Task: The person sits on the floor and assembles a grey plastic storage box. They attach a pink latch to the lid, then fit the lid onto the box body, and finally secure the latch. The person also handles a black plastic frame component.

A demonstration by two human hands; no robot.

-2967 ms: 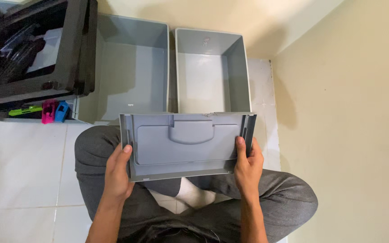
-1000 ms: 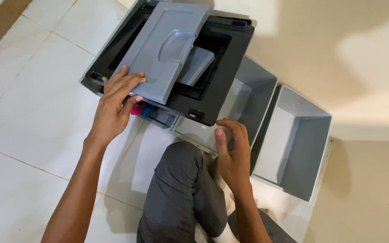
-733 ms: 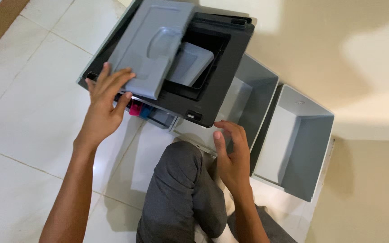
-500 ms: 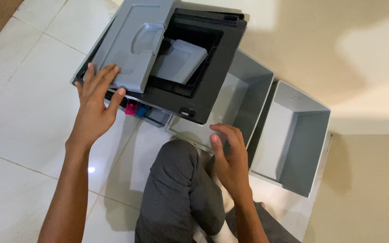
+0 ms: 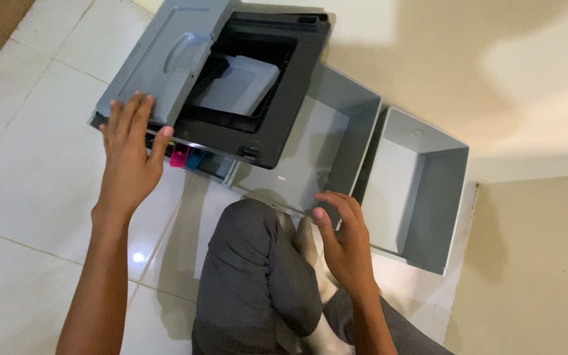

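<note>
— Grey lid panel, where does it sit?

— On the left part of the black-framed printer body, tilted along that body's left edge, on the white tiled floor. A raised handle-like hump shows on its top face.

— And the left hand?

— Spread flat, fingers wide and straight, gripping nothing. The fingertips lie on the lid panel's near edge; the palm hangs over the floor just in front of the printer.

— What is inside the black frame?

— A pale grey cartridge-like block lying at an angle in the opening.

— Anything below the lid's near corner?

— Small coloured pieces, one magenta and one blue, peeking out at the printer's lower front, just right of the left hand's thumb.

— The right hand?

— Loosely curled, half open, holding nothing. Its fingertips rest at the near rim of the first grey tray, which lies partly under the printer's right side.

— Is there another tray?

— Yes, a second grey tray, just beside the first on its right, near the beige wall.

— And the person?

— Seated on the floor, a knee in dark grey trousers bent up between the two arms.
</note>
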